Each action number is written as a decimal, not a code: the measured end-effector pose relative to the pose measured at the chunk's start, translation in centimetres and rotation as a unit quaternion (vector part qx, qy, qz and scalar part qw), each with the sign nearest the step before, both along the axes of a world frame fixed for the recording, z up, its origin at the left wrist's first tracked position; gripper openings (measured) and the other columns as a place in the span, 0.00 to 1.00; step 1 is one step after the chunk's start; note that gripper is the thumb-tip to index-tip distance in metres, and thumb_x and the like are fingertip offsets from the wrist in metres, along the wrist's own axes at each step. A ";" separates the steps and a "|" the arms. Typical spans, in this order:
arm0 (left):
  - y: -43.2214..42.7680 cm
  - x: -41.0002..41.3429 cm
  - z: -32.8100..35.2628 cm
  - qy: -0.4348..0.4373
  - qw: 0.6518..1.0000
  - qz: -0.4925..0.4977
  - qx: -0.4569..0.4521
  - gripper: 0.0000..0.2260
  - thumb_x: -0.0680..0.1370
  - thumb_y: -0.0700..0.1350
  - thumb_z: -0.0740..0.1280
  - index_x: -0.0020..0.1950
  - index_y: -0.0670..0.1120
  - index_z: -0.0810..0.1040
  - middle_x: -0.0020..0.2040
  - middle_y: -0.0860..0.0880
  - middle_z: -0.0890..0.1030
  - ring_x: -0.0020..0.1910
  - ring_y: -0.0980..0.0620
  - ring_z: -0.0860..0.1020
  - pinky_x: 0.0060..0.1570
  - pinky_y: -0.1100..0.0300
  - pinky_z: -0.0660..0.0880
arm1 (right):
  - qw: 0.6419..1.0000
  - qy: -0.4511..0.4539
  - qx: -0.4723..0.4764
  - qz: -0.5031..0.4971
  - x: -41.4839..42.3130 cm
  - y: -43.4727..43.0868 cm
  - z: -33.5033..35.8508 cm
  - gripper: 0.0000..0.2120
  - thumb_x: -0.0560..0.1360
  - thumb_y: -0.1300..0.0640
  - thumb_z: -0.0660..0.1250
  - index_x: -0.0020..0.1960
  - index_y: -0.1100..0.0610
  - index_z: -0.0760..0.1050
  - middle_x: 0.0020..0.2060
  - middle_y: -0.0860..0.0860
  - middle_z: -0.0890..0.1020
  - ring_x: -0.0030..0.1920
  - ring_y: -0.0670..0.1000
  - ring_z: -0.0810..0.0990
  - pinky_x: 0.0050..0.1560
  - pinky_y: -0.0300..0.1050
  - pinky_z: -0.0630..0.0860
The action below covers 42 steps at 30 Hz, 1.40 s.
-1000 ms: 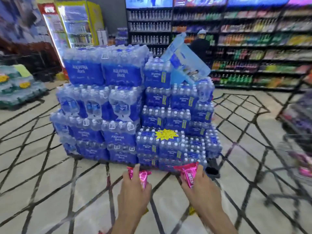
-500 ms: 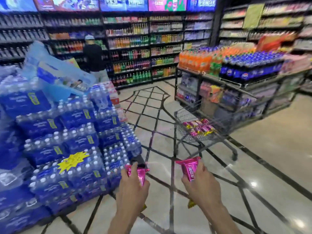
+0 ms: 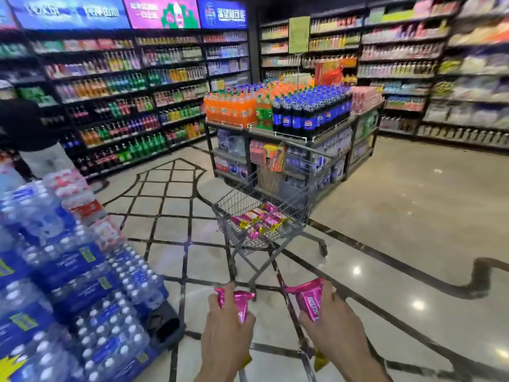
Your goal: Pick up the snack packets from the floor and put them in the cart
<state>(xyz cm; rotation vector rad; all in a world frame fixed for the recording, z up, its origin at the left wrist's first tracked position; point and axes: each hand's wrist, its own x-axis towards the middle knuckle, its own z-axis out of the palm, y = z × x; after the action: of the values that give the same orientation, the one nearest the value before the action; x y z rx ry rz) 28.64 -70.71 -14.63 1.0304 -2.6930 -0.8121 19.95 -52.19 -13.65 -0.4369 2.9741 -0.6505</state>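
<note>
Left hand (image 3: pixel 225 330): clutching pink snack packet (image 3: pixel 234 300).
Right hand (image 3: pixel 334 328): clutching second packet (image 3: pixel 309 297).
Risk: tossing early, maybe falling short of twelve o'clock cart (image 3: pixel 234 234).

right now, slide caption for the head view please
Left hand grips a pink foil snack packet, right hand a second pink packet, facing a grey wire shopping cart holding more packets.

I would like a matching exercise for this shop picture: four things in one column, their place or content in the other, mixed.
1 cart
2 water bottle packs
3 orange soda bottles
4 right hand

a grips a pink snack packet
b stacked at the left
c contains pink and gold packets
d on top of the display stand

Pairs: 1-c, 2-b, 3-d, 4-a
</note>
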 end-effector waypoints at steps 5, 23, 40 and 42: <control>-4.4 -7.2 -1.4 0.010 0.999 -0.027 0.019 0.31 0.76 0.57 0.64 0.78 0.60 0.57 0.73 0.49 0.59 0.61 0.47 0.76 0.56 0.52 0.77 | 1.000 0.002 0.011 -0.013 -6.6 -4.5 0.2 0.38 0.75 0.36 0.63 0.74 0.51 0.49 0.53 0.48 0.76 0.50 0.49 0.77 0.45 0.39 0.77; -14.7 -33.2 -4.3 -0.022 0.995 -0.102 0.003 0.27 0.77 0.57 0.64 0.74 0.64 0.56 0.72 0.53 0.62 0.62 0.53 0.77 0.50 0.60 0.76 | 0.998 -0.051 0.035 -0.032 -31.3 -18.0 -2.7 0.36 0.74 0.37 0.62 0.73 0.51 0.52 0.58 0.48 0.78 0.55 0.52 0.80 0.49 0.44 0.79; -24.5 -59.1 -7.3 -0.066 0.989 0.100 0.082 0.25 0.79 0.56 0.65 0.73 0.62 0.58 0.69 0.54 0.62 0.54 0.54 0.76 0.52 0.53 0.77 | 0.986 -0.093 0.042 0.134 -64.8 -30.1 -6.4 0.35 0.77 0.38 0.64 0.73 0.56 0.54 0.53 0.51 0.80 0.51 0.53 0.80 0.38 0.43 0.70; -26.2 -61.1 -8.3 -0.086 0.984 0.127 0.093 0.26 0.79 0.57 0.65 0.74 0.61 0.58 0.71 0.53 0.62 0.57 0.51 0.77 0.54 0.50 0.78 | 0.982 -0.111 0.047 0.143 -66.8 -31.7 -7.5 0.37 0.77 0.38 0.64 0.75 0.56 0.51 0.53 0.50 0.80 0.51 0.53 0.80 0.39 0.43 0.71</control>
<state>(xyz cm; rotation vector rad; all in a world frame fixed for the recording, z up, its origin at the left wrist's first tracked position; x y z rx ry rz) -32.44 -96.96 -22.90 1.5150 -2.5796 -0.9786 -46.89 -83.87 -21.12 -0.7144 2.6481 -0.4907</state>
